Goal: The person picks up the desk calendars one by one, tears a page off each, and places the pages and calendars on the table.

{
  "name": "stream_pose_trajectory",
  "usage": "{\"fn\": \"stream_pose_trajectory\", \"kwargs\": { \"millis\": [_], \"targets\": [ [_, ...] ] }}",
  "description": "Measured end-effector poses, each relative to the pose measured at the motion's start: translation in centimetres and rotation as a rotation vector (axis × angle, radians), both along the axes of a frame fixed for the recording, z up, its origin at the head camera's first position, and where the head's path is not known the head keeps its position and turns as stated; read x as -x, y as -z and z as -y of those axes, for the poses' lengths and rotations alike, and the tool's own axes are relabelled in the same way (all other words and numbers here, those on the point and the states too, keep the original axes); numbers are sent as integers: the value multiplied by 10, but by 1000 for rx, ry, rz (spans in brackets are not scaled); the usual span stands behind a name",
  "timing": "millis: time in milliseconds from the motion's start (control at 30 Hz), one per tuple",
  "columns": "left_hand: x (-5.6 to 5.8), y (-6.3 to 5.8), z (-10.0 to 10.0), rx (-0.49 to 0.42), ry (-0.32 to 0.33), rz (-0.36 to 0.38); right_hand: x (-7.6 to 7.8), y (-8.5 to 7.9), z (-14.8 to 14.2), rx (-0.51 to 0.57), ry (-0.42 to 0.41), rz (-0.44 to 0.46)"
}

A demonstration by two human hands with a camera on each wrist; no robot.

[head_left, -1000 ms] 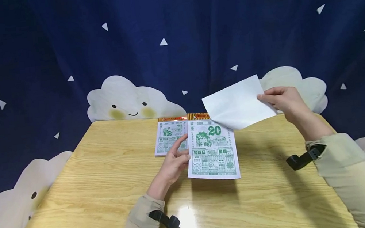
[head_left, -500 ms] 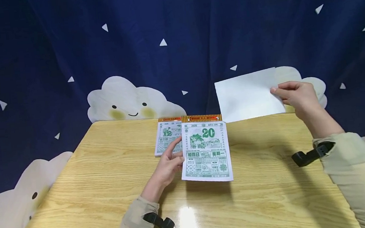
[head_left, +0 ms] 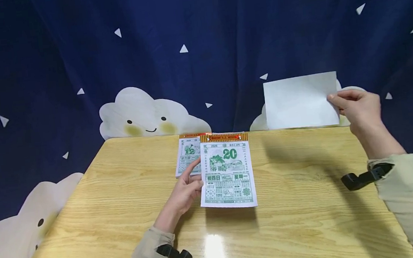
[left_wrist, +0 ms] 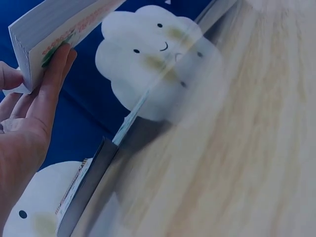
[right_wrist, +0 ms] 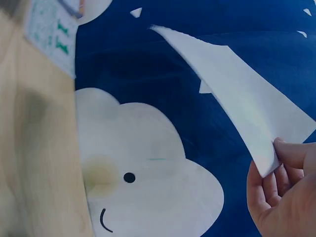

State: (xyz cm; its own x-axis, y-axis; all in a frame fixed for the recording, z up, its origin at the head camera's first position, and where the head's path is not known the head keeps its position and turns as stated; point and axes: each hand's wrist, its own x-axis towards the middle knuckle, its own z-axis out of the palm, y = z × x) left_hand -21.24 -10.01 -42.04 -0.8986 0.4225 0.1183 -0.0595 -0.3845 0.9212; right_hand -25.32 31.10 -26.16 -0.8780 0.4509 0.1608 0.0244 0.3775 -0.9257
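Note:
My left hand (head_left: 183, 193) grips a thick tear-off calendar (head_left: 227, 176) by its left edge, thumb at the front and fingers behind. Its top page shows a large green 20 below a red and gold header, and the pad is tilted up over the table. In the left wrist view the stacked pages of the calendar (left_wrist: 54, 37) sit between the thumb and fingers. My right hand (head_left: 363, 109) pinches a white sheet (head_left: 301, 101) by its right edge, raised at the back right. The right wrist view shows the sheet (right_wrist: 237, 94) slightly bent.
A second calendar (head_left: 187, 155) with a green 12 lies on the wooden table (head_left: 132, 211), partly hidden behind the held one. A green-printed page (right_wrist: 52, 37) shows at the table edge in the right wrist view. Behind hangs a dark blue curtain (head_left: 147, 60) with clouds.
The white sheet has come away from the calendar and moved right with my right hand, flattening out. My left hand has shifted the calendar a little to the left, over more of the second calendar.

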Motion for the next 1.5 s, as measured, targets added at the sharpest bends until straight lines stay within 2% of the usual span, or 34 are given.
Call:
{"fn": "stream_pose_trajectory", "kwargs": {
  "millis": [133,267,433,833,1200,1500],
  "targets": [
    [0,1,4,7,-14,2,-4,4,-1,-98,15,31],
    [1,1,2,10,-13,10,-9,6,0,-149,25,41],
    [0,2,-1,35,-35,27,-15,10,3,-166,24,30],
    [-3,4,-4,122,-5,12,-29,22,11,-274,47,6],
    [-4,7,-8,172,-15,64,-38,34,11,-285,2,-7],
    [-7,10,-13,218,-21,90,-43,45,14,-386,26,-29]
  ]
}}
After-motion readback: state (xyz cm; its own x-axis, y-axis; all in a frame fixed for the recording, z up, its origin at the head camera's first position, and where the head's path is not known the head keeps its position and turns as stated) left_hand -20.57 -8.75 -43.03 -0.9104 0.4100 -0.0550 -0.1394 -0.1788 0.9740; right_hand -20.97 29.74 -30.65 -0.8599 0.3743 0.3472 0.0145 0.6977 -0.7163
